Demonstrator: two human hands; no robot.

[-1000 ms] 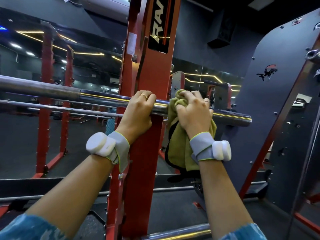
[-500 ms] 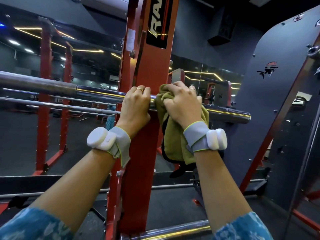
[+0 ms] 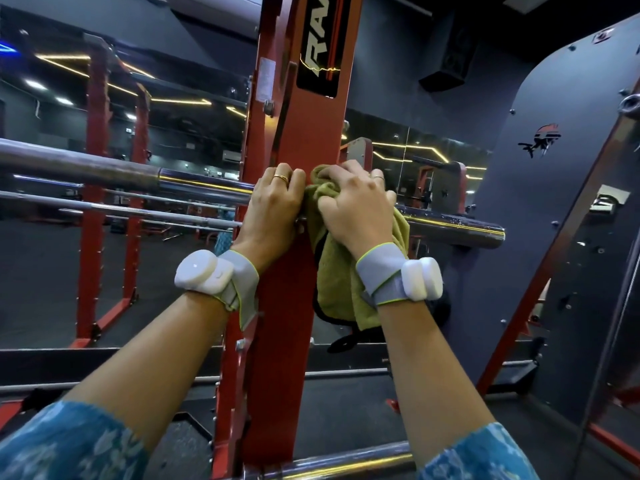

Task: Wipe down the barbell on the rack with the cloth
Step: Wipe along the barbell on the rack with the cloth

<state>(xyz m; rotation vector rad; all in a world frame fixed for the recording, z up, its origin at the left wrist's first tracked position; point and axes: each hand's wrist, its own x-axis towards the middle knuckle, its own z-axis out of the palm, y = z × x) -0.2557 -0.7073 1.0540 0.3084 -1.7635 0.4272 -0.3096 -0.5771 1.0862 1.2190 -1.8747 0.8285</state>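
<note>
Chrome barbell (image 3: 194,183) running nine to three o'clock across red rack (image 3: 294,133), left hand (image 3: 275,202) curled bare round it, right hand (image 3: 356,206) gripping bunched olive cloth (image 3: 341,282) over the bar, hands touching

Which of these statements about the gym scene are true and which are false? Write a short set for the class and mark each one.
1. The right hand grips a green cloth over the barbell. True.
2. The left hand holds a spray bottle. False: it grips the barbell itself, right beside the cloth.
3. The rack upright behind the hands is red. True.
4. The cloth lies on the floor. False: it hangs down from the barbell under the right hand.
5. Weight plates are loaded on the barbell's right end. False: that end is bare.
</note>
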